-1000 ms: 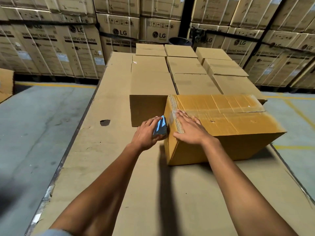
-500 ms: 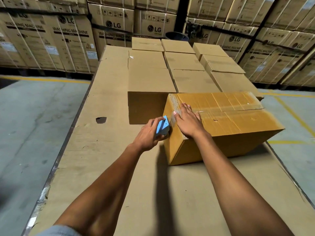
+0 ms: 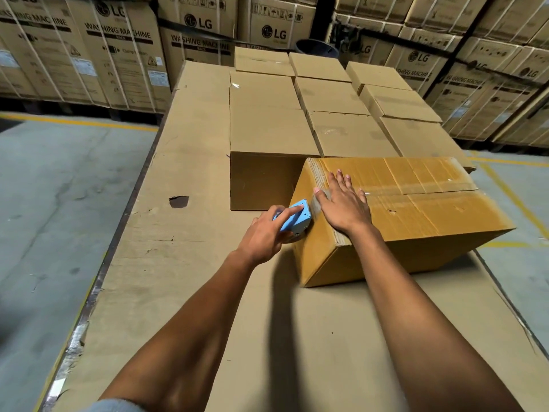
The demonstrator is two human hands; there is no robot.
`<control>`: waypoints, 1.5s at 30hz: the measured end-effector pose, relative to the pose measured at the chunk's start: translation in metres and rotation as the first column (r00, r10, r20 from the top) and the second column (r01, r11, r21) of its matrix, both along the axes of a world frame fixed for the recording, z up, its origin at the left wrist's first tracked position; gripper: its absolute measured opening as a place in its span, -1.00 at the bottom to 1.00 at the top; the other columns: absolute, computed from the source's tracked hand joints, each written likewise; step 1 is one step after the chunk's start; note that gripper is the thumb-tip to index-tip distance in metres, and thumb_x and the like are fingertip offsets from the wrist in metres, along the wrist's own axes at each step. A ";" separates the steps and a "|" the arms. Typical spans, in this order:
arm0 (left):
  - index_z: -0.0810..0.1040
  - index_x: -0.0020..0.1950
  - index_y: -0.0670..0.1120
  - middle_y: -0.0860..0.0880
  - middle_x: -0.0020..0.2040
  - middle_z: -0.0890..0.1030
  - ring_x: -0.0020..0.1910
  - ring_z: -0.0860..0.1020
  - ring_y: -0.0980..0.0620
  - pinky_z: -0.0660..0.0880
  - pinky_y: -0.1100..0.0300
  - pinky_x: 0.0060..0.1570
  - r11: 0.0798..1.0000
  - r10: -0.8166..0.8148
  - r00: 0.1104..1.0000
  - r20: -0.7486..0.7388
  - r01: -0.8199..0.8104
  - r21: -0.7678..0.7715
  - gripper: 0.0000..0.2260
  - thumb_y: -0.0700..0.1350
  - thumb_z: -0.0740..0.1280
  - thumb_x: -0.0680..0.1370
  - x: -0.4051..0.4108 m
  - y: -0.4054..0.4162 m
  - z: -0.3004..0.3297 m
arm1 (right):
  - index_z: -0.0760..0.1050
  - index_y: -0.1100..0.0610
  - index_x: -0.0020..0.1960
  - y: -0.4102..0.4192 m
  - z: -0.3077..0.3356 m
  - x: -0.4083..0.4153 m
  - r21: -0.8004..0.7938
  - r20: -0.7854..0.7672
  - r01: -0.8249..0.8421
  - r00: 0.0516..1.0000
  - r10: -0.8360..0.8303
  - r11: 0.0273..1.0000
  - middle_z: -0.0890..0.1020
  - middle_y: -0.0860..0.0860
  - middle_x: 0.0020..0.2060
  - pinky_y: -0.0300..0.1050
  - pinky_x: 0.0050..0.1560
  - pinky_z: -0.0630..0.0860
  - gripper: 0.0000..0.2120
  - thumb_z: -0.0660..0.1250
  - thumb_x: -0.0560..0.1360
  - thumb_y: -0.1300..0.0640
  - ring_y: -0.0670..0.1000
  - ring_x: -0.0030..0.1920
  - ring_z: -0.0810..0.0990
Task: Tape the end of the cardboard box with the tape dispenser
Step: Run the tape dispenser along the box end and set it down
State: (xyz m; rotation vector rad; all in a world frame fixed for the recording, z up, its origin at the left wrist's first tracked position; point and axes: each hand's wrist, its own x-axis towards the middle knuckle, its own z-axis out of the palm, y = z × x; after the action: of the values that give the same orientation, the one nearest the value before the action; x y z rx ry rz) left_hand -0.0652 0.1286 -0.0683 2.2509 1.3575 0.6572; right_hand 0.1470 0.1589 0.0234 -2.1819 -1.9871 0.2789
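A yellow-brown cardboard box [image 3: 421, 212] lies on the cardboard-covered table [image 3: 190, 263], its left end turned toward me. Clear tape runs along the seam on its top and bends over the left top edge. My left hand [image 3: 264, 236] grips a blue tape dispenser [image 3: 298, 220] and holds it against the upper part of the box's left end face. My right hand [image 3: 343, 203] lies flat with fingers spread on the box top, beside the left edge, pressing on the tape.
Several closed plain cardboard boxes [image 3: 267, 114] stand in rows right behind the taped box. A dark hole [image 3: 178, 201] marks the table covering at the left. Stacks of washing machine cartons [image 3: 113, 55] line the back. Concrete floor [image 3: 59, 188] lies on both sides.
My left hand has brought the dispenser slightly down the box's end face. My right hand has spread flatter on the box top. The view has tilted down a little.
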 end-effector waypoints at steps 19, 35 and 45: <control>0.11 0.75 0.29 -0.14 0.63 0.36 0.47 0.48 -0.20 0.51 -0.09 0.38 0.997 0.038 0.988 -0.152 -0.028 0.065 -0.25 -0.13 0.42 0.70 -0.006 -0.004 0.003 | -0.08 -0.06 0.75 -0.006 0.005 -0.004 -0.017 0.030 0.007 1.000 -0.007 1.000 -0.11 -0.05 0.74 0.22 0.69 -0.16 -0.22 0.03 0.67 -0.39 0.02 0.73 -0.16; 0.12 0.75 0.29 -0.18 0.58 0.39 0.39 0.51 -0.20 0.51 -0.04 0.29 0.994 0.032 0.966 -0.258 -0.005 0.106 -0.29 0.00 0.41 0.71 0.001 0.001 0.003 | -0.12 -0.03 0.75 0.006 0.004 -0.011 -0.069 0.055 0.052 0.997 -0.048 0.996 -0.13 -0.01 0.75 0.26 0.66 -0.09 0.11 0.52 0.48 -0.21 0.12 0.73 -0.15; 0.04 0.72 0.41 -0.11 0.62 0.30 0.46 0.39 -0.17 0.33 -0.24 0.32 0.998 -0.052 0.962 -0.267 0.061 0.027 -0.31 0.01 0.34 0.73 -0.015 0.011 0.011 | -0.05 -0.11 0.74 0.004 0.001 -0.001 -0.053 -0.043 0.031 0.999 -0.034 0.998 -0.09 -0.08 0.74 0.23 0.68 -0.10 -0.26 0.01 0.67 -0.38 0.02 0.73 -0.12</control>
State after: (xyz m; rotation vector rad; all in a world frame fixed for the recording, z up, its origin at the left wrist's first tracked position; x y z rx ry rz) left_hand -0.0806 0.1396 -0.0576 2.4654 1.4056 0.3705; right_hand 0.1462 0.1631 0.0242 -2.2176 -1.9409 0.3746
